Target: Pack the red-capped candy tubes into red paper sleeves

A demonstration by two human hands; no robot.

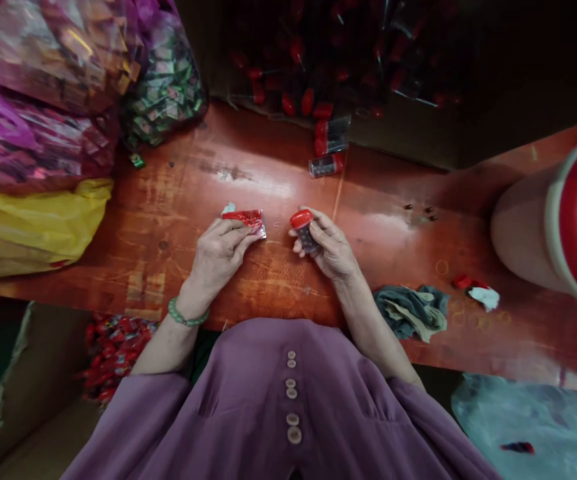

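Observation:
My left hand (221, 250) pinches a small red printed plastic packet (252, 219) over the table, with its shiny see-through end pointing right. A green bead bracelet (187, 319) circles that wrist. In my right hand (335, 248) is a small see-through bottle (306, 237) with a red cap, tilted and filled with dark pellets; the fingers wrap round its side. The two hands are apart, packet and bottle not touching. Beyond them lie a similar red-capped bottle (325, 165) and a red-and-clear plastic piece (335, 135).
A dark open box (398, 143) holds many red-capped pieces. Stuffed bags (43, 133) line the left. At right stand a red-lidded tub (528, 220), a crumpled cloth (413, 312), rubber bands (458, 311) and several brown pellets (429, 210). Red packets (118, 353) fill a carton below.

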